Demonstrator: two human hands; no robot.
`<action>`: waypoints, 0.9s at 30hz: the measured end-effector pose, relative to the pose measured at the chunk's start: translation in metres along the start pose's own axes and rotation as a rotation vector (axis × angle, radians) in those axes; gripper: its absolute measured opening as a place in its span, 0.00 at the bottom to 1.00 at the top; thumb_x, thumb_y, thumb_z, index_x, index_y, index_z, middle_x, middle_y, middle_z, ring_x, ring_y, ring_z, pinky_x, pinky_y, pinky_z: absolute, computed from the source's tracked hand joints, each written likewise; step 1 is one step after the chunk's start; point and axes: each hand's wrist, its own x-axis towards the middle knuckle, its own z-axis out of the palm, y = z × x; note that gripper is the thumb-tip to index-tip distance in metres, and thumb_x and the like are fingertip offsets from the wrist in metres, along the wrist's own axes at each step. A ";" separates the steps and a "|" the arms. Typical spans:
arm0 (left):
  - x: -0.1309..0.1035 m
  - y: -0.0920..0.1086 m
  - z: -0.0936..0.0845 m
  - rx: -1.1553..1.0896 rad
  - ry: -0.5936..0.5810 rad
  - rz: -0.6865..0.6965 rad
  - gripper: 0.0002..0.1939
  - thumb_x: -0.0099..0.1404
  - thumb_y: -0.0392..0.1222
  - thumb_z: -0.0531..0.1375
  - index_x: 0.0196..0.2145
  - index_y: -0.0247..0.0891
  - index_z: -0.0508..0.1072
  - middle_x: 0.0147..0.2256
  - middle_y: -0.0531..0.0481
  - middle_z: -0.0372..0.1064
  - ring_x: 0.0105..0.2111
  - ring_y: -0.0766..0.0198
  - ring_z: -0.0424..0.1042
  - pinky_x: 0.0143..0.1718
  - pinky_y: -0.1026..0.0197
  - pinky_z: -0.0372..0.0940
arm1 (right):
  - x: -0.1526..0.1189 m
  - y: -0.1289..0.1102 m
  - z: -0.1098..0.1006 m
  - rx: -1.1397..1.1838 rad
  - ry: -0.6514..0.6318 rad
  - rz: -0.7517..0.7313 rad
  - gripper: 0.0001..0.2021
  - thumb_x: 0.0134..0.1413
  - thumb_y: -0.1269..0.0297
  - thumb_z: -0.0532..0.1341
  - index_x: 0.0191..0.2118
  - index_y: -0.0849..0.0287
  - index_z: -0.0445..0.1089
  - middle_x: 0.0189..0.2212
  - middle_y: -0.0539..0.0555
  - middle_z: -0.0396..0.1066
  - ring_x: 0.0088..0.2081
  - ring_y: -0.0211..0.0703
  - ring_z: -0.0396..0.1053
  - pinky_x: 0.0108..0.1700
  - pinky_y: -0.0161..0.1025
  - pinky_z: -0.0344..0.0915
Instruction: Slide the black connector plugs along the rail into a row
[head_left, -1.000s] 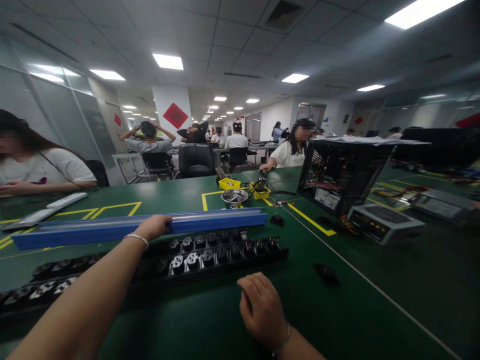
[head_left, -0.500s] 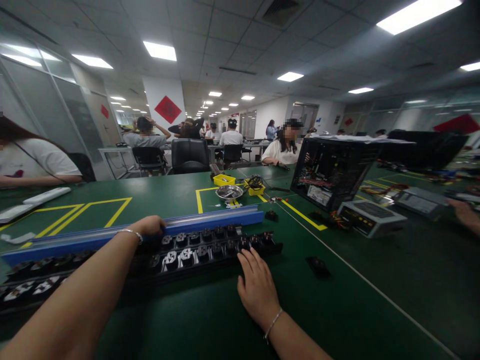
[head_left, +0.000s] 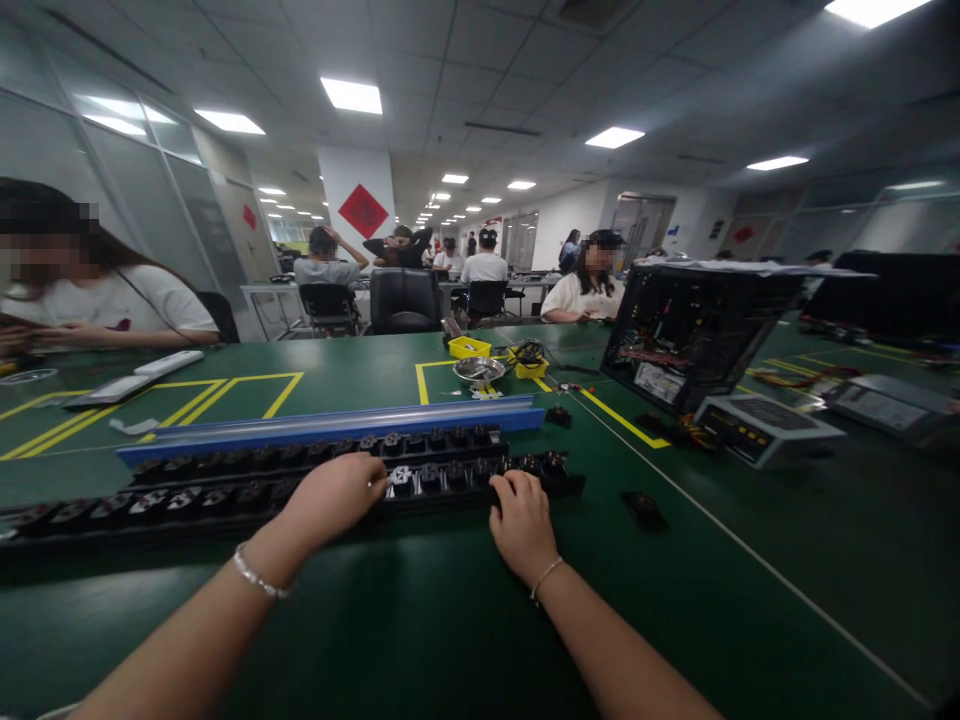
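Note:
Two long black power strips (head_left: 442,500) lie side by side on the green table, each carrying a row of black socket modules (head_left: 401,480). My left hand (head_left: 334,505) is closed on the middle of the nearer strip, its fingertips partly hidden behind the hand. Toward that strip's right end, my right hand (head_left: 523,525) has its fingers bent over the near edge. A blue rail (head_left: 352,418) runs along behind the strips. One loose black piece (head_left: 643,508) lies to the right of my right hand, and a smaller black part (head_left: 558,415) sits just past the rail's end.
Behind the rail stand a metal bowl (head_left: 480,372), a yellow tray (head_left: 469,347) and a yellow box with cables (head_left: 529,366). To the right are an open computer case (head_left: 690,340) and a power supply unit (head_left: 765,430). A co-worker (head_left: 150,300) sits at the left.
My left hand has come from the farther strip to the nearer one. My right fingers, earlier stretched along the strip's edge, are now bent over it. The view has shifted a little.

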 end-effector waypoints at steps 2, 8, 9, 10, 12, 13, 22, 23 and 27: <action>-0.019 0.010 0.014 0.036 0.088 0.014 0.16 0.60 0.47 0.50 0.39 0.42 0.73 0.41 0.47 0.70 0.42 0.59 0.67 0.43 0.58 0.61 | 0.000 0.000 -0.003 0.019 0.003 -0.009 0.17 0.46 0.75 0.55 0.43 0.55 0.67 0.42 0.57 0.63 0.47 0.48 0.57 0.48 0.44 0.58; -0.046 0.019 0.046 0.082 0.228 -0.024 0.15 0.58 0.42 0.54 0.44 0.45 0.71 0.51 0.46 0.61 0.49 0.55 0.61 0.51 0.52 0.56 | -0.007 -0.002 -0.016 0.074 -0.036 -0.006 0.17 0.43 0.76 0.56 0.41 0.55 0.68 0.39 0.56 0.62 0.44 0.48 0.57 0.45 0.44 0.59; -0.049 0.020 0.049 0.082 0.242 -0.037 0.15 0.58 0.43 0.54 0.44 0.45 0.71 0.51 0.46 0.61 0.49 0.54 0.61 0.51 0.51 0.56 | -0.009 -0.003 -0.019 0.080 -0.045 -0.007 0.17 0.43 0.75 0.56 0.41 0.55 0.68 0.39 0.55 0.62 0.44 0.48 0.57 0.45 0.44 0.59; -0.051 0.022 0.051 0.084 0.258 -0.052 0.15 0.58 0.43 0.55 0.44 0.45 0.71 0.51 0.46 0.60 0.49 0.54 0.61 0.51 0.50 0.55 | -0.011 -0.004 -0.021 0.084 -0.052 -0.011 0.17 0.43 0.75 0.56 0.41 0.54 0.68 0.38 0.55 0.62 0.43 0.47 0.58 0.44 0.44 0.59; -0.057 0.025 0.053 0.089 0.276 -0.073 0.14 0.58 0.45 0.55 0.43 0.46 0.70 0.51 0.46 0.60 0.48 0.54 0.61 0.50 0.49 0.55 | -0.015 -0.004 -0.024 0.092 -0.064 -0.024 0.17 0.43 0.75 0.56 0.41 0.54 0.68 0.38 0.55 0.62 0.43 0.47 0.58 0.44 0.43 0.59; -0.060 0.026 0.054 0.092 0.282 -0.083 0.14 0.58 0.45 0.54 0.42 0.46 0.70 0.51 0.46 0.60 0.47 0.54 0.61 0.50 0.49 0.55 | -0.017 -0.004 -0.026 0.096 -0.069 -0.032 0.17 0.43 0.75 0.56 0.41 0.54 0.68 0.38 0.55 0.62 0.43 0.47 0.58 0.44 0.43 0.59; -0.088 0.035 0.060 0.093 0.323 -0.193 0.11 0.60 0.44 0.53 0.41 0.46 0.69 0.49 0.46 0.59 0.45 0.56 0.62 0.46 0.51 0.58 | -0.029 -0.011 -0.037 0.100 -0.102 -0.114 0.15 0.45 0.73 0.57 0.41 0.55 0.69 0.38 0.55 0.64 0.43 0.47 0.60 0.44 0.42 0.60; -0.091 0.037 0.060 0.102 0.334 -0.214 0.11 0.60 0.43 0.54 0.41 0.46 0.70 0.49 0.46 0.60 0.45 0.55 0.62 0.48 0.50 0.57 | -0.030 -0.013 -0.040 0.101 -0.108 -0.133 0.14 0.46 0.72 0.56 0.41 0.56 0.69 0.38 0.55 0.65 0.43 0.47 0.61 0.44 0.41 0.60; -0.097 0.043 0.059 0.127 0.386 -0.215 0.10 0.61 0.42 0.53 0.40 0.46 0.70 0.49 0.46 0.62 0.46 0.54 0.61 0.52 0.45 0.52 | -0.024 -0.008 -0.056 0.116 -0.091 -0.098 0.12 0.54 0.68 0.50 0.39 0.57 0.69 0.36 0.55 0.69 0.40 0.43 0.64 0.43 0.38 0.60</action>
